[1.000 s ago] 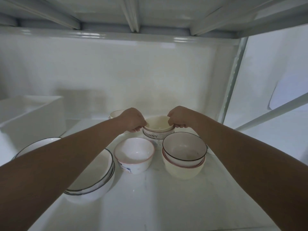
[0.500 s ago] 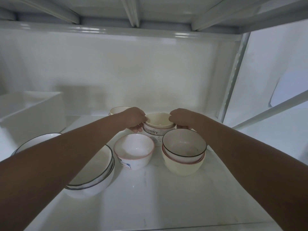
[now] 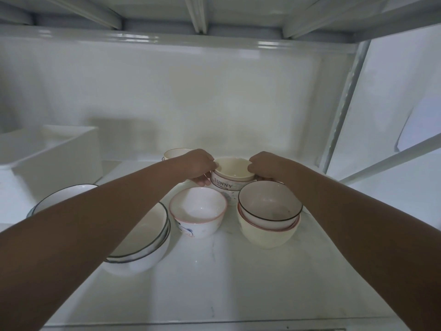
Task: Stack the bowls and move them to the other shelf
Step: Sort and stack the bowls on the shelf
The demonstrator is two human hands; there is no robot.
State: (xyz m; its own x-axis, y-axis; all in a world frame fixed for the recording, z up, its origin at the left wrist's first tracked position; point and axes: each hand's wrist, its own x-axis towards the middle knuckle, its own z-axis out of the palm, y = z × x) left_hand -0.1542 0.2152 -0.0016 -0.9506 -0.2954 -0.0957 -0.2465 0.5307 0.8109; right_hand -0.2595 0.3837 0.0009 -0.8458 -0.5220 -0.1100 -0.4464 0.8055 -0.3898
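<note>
Head view: bowls [image 3: 198,215] on white shelf [image 3: 238,283].

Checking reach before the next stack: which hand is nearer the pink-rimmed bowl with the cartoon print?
Left. The left hand grips the SUNNY bowl just behind the pink-rimmed bowl; the right hand is farther right.

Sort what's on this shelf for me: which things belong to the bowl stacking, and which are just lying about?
Job:
- cream bowl stack lettered SUNNY, gripped by left hand and right hand
- pink-rimmed white bowl
- black-rimmed bowl nested in cream bowl
- wide black-rimmed white bowls
- small cream bowl behind

Lying about:
- white rectangular tub
</note>
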